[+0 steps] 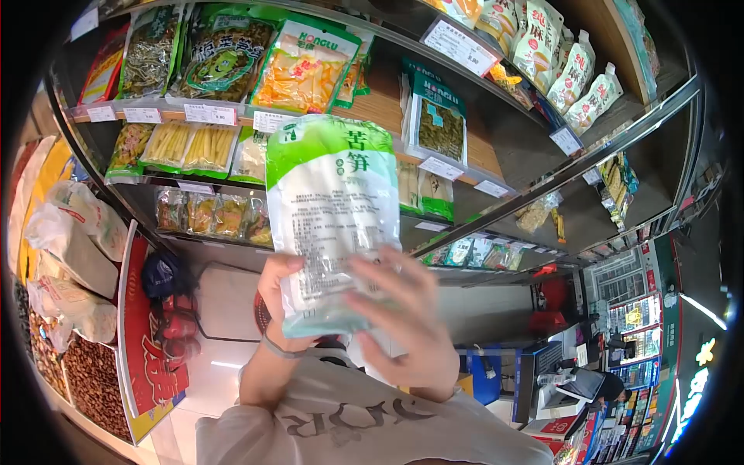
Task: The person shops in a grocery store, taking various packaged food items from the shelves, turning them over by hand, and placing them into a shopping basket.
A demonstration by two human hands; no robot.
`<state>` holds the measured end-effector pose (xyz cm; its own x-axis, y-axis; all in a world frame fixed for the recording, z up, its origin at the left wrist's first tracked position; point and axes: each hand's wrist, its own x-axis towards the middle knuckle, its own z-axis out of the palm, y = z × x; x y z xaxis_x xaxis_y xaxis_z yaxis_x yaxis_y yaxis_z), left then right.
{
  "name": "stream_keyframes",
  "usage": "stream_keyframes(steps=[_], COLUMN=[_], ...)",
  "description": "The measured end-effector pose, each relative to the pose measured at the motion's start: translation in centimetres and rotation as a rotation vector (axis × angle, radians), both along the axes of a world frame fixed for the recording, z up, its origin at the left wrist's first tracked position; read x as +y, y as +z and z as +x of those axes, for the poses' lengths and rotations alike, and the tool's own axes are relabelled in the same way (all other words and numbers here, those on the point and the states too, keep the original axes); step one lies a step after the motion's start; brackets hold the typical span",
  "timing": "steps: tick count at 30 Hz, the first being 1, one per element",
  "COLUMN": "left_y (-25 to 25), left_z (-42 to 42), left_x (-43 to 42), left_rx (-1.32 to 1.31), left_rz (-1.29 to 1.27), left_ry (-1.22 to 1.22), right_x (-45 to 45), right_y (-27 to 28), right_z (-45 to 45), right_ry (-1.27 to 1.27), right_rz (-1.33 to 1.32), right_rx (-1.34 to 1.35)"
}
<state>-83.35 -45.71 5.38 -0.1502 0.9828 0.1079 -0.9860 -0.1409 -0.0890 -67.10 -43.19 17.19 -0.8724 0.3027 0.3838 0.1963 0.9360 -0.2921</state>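
A green and white plastic bag point(333, 209) with printed text is held upright in front of the shelves. My left hand point(280, 291) grips its lower left edge, the thumb lying on the front and the other fingers hidden behind. Over the bag's lower right part is my right hand point(403, 318), blurred, its fingers spread apart across the front. Whether those fingers touch the bag is hard to tell.
Shelves with price tags point(209, 114) hold packets such as an orange and green one point(304, 68) and white spouted pouches point(570, 70). At the left stand a bin of brown nuts point(94, 384) and white sacks point(77, 240). A counter point(566, 395) is at the lower right.
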Motion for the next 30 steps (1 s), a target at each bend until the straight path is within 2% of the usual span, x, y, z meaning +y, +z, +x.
stream_keyframes(steps=[2,4,5,6,8,9,11,12,14,15,16,18,20,22,24,26,27,29,30], left_y=[1.2,0.8,0.9,1.1,2.0,2.3,2.2,1.9,1.3,0.9,0.5,-0.4,-0.1,1.9,2.8,3.4,3.8,4.5,4.8], left_z=[0.3,0.1,0.1,0.1,0.3,0.3,0.3,0.1,0.1,0.1,0.1,0.5,0.7,1.1,1.0,1.2,1.1,0.9,1.0], left_x=[-0.5,-1.0,-1.2,-1.4,-1.5,-1.5,-1.5,-1.4,-1.4,-1.5,-1.6,-2.5,-2.8,-3.0,-3.0,-2.7,-2.3,-1.5,-1.4], left_rx=[-0.016,-0.076,-0.122,-0.167,-0.183,-0.167,-0.152,-0.14,-0.127,-0.144,-0.158,-0.086,-0.015,0.542,0.567,0.789,0.791,1.091,1.095], left_rz=[0.009,0.039,0.071,0.105,0.104,0.052,0.002,0.004,0.009,0.088,0.165,0.095,0.023,-0.207,-0.191,-0.184,-0.184,-0.185,-0.184], left_ry=[0.01,-0.032,-0.063,-0.094,-0.08,-0.047,-0.009,-0.007,-0.005,-0.009,-0.014,0.003,0.018,0.196,0.134,0.205,0.206,0.347,0.343], right_x=[0.8,2.4,2.0,1.7,1.1,0.9,0.2,-0.2,-1.0,-1.3,-1.5,-2.1,-2.6,-3.1,-3.5,-3.6,-3.4,-2.6,-2.8], right_y=[-0.8,-4.4,-5.2,-5.2,-4.8,-5.0,-5.7,-6.2,-7.9,-9.6,-11.9,-14.4,-15.7,-16.3,-16.2,-14.4,-13.5,-11.8,-11.4], right_z=[0.2,-0.1,-0.7,-1.2,-2.0,-2.1,-1.8,-1.7,-1.2,-1.2,-1.3,-0.2,2.0,3.9,3.9,2.5,2.2,3.4,3.5], right_ry=[-0.079,-0.111,-0.126,-0.127,-0.147,-0.142,0.003,0.007,0.198,0.205,0.408,0.614,0.22,-0.152,-0.326,-0.326,-0.322,-0.276,-0.279], right_rz=[0.079,-0.355,-0.701,-0.702,-1.272,-1.272,-1.562,-1.561,-1.722,-1.72,-1.675,-1.619,-1.587,-1.482,-1.408,-1.428,-1.429,-0.624,-0.627], right_rx=[0.087,0.661,0.847,0.847,1.057,1.052,1.084,1.082,1.125,1.123,1.23,1.335,0.908,0.48,0.268,0.559,0.657,0.232,0.236])
